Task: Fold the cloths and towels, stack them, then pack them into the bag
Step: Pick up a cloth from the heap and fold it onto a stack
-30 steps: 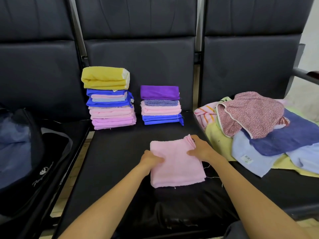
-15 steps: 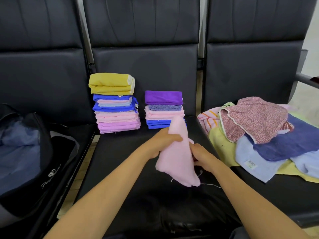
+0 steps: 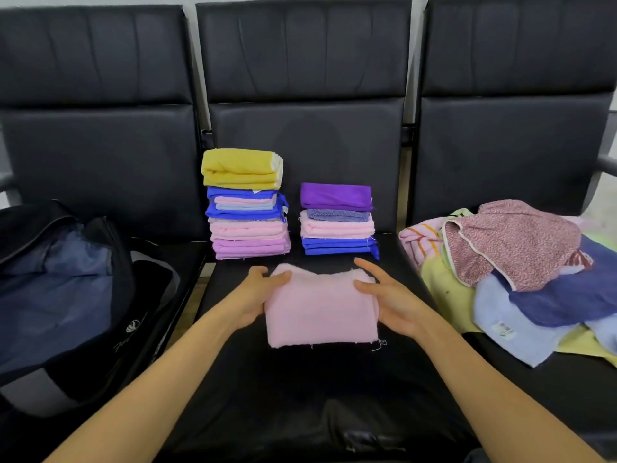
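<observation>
A folded pink towel [image 3: 320, 312] is held just above the black middle seat [image 3: 300, 396]. My left hand [image 3: 257, 295] grips its left edge with the thumb on top. At the right edge, my right hand [image 3: 390, 302] holds it, thumb over the cloth and index finger stretched forward. Behind the towel stand two folded stacks: a taller one topped by a yellow towel [image 3: 243, 168] and a shorter one topped by a purple cloth [image 3: 335, 196]. An open black bag [image 3: 66, 295] lies on the left seat.
A loose pile of unfolded cloths [image 3: 517, 262] covers the right seat, with a red-patterned one on top and blue, light blue and yellow ones beneath. Black seat backs close off the rear. A gap separates the left and middle seats.
The pink towel lay flat, was lifted and doubled over by my left hand, and is now a smaller rectangle held between both hands, closer to the stacks.
</observation>
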Tool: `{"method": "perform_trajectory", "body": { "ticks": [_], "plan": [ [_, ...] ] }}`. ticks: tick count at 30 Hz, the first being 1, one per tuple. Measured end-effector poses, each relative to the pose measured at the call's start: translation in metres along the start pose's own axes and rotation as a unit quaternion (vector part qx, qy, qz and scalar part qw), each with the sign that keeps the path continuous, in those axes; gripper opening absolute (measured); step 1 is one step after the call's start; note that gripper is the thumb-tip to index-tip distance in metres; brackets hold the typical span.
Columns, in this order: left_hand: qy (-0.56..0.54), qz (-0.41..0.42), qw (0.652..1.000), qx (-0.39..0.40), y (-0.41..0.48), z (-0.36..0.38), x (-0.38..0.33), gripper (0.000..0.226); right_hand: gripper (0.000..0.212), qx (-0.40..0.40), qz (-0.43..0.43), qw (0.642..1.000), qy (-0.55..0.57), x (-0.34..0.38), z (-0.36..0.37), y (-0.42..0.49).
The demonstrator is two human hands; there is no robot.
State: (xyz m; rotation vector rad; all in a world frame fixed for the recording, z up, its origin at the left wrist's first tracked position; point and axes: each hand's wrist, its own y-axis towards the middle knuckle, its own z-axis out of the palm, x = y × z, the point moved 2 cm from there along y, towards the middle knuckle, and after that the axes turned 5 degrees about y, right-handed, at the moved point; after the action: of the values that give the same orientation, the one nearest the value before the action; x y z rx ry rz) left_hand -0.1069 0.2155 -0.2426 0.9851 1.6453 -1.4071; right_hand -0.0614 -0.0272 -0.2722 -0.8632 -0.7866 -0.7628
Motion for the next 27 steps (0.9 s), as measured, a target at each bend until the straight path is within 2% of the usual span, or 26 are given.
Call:
{"method": "perform_trajectory", "body": {
  "ticks": [1,3,6,12,14,17,19,21,23,25,27],
  "plan": [
    [-0.013,0.003,1.0,0.008,0.001,-0.004,0.007,0.068,0.053,0.003,0.002,1.0,-0.014,-0.002,0.002,0.0],
    [-0.029,0.016,0.998,0.058,0.0,-0.009,0.016,0.062,0.046,0.006,0.007,0.999,-0.045,-0.004,0.005,0.001],
    [0.019,0.039,0.993,0.111,-0.004,-0.01,0.024,0.055,0.056,0.026,0.012,0.995,-0.098,-0.006,0.007,0.001],
    [0.192,0.081,0.975,0.073,0.001,-0.007,0.029,0.083,0.068,0.006,0.015,0.967,-0.255,-0.004,0.02,-0.006],
    [0.243,0.104,0.964,0.04,0.003,-0.004,0.031,0.085,0.068,-0.028,-0.005,0.939,-0.342,-0.004,0.027,-0.007],
    [0.287,0.133,0.948,-0.028,0.01,-0.001,0.036,0.082,0.068,-0.079,-0.06,0.871,-0.481,-0.003,0.036,-0.009],
    [0.331,0.149,0.929,-0.068,0.016,0.0,0.038,0.076,0.058,-0.109,-0.089,0.839,-0.525,-0.002,0.043,-0.008],
    [0.363,0.164,0.911,-0.108,0.019,0.001,0.039,0.067,0.043,-0.16,-0.097,0.782,-0.594,0.001,0.049,-0.002],
    [0.343,0.195,0.909,-0.133,0.015,0.001,0.038,0.065,0.035,-0.208,-0.11,0.737,-0.633,0.002,0.052,0.004],
    [0.356,0.228,0.892,-0.161,0.011,0.0,0.035,0.054,0.033,-0.219,-0.146,0.72,-0.641,0.002,0.048,0.006],
    [0.424,0.261,0.848,-0.183,0.006,-0.001,0.028,0.035,0.033,-0.204,-0.207,0.73,-0.618,0.003,0.042,0.0]
  ]
}}
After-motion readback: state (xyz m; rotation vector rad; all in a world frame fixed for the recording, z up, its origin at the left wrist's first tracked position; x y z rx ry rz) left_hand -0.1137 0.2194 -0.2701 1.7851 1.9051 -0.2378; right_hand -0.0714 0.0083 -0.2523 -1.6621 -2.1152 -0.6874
